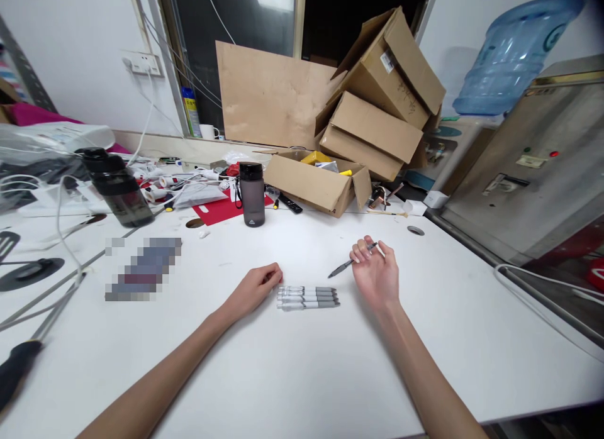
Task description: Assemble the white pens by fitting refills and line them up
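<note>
My right hand (375, 272) rests on the white table (302, 363) and pinches a dark pen (346, 265) whose tip points left toward the table. Three grey-and-white pens (307, 297) lie side by side in a neat row just in front of me. My left hand (257, 288) lies on the table immediately left of that row, its fingers curled into a loose fist with nothing visible in them.
A smoky grey bottle (251, 194) stands beyond the pens, a larger dark bottle (117, 187) at left. Cardboard boxes (372, 105) are stacked at the back. Cables (56, 282) and a black-handled tool (19, 370) lie at left. A water jug (514, 55) tops a metal cabinet at right.
</note>
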Available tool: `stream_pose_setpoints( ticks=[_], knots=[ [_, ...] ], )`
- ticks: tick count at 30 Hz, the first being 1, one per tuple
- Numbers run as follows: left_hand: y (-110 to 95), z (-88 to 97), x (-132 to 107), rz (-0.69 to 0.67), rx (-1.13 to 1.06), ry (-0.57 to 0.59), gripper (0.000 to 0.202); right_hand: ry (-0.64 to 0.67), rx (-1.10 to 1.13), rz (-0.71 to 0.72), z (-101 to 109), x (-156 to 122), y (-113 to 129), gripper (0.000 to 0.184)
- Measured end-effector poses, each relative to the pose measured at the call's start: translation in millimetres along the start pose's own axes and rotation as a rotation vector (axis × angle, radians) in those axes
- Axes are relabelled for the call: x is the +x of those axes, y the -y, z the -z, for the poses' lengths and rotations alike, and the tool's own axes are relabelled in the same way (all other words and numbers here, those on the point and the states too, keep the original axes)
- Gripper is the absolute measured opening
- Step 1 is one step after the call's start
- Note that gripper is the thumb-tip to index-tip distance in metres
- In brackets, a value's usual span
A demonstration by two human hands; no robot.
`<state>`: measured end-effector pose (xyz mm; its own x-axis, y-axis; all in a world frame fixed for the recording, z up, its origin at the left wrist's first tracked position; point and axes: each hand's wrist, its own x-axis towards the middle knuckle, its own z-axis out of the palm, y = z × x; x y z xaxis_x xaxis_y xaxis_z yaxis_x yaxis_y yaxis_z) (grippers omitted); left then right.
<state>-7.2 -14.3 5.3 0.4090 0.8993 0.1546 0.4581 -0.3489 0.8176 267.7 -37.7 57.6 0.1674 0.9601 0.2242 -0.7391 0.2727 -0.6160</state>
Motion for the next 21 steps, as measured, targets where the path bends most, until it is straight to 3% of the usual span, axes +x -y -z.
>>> stream_pose_setpoints(
  ticks=[4,6,12,17,21],
  knots=[
    [-4,0.1,-1,0.005,-0.030,-0.050,0.032,0.027,-0.158,0.092,4,1,-7,0.002],
    [-8,-0.3,-2,0.005,-0.037,-0.068,0.030,0.080,-0.351,0.127,5,-1,-12,0.007],
    [-21,-3.1,-3,-0.072,-0.079,-0.077,0.024,0.383,-0.991,0.151,-1,-19,-31,0.013],
    [-30,-9.4,-4,-0.150,-0.182,0.023,0.027,0.592,-1.101,0.073,-6,-30,-40,0.016],
    [-33,-14.0,-6,-0.130,-0.173,0.026,0.028,0.634,-1.097,0.048,-7,-32,-44,0.015]
  ],
)
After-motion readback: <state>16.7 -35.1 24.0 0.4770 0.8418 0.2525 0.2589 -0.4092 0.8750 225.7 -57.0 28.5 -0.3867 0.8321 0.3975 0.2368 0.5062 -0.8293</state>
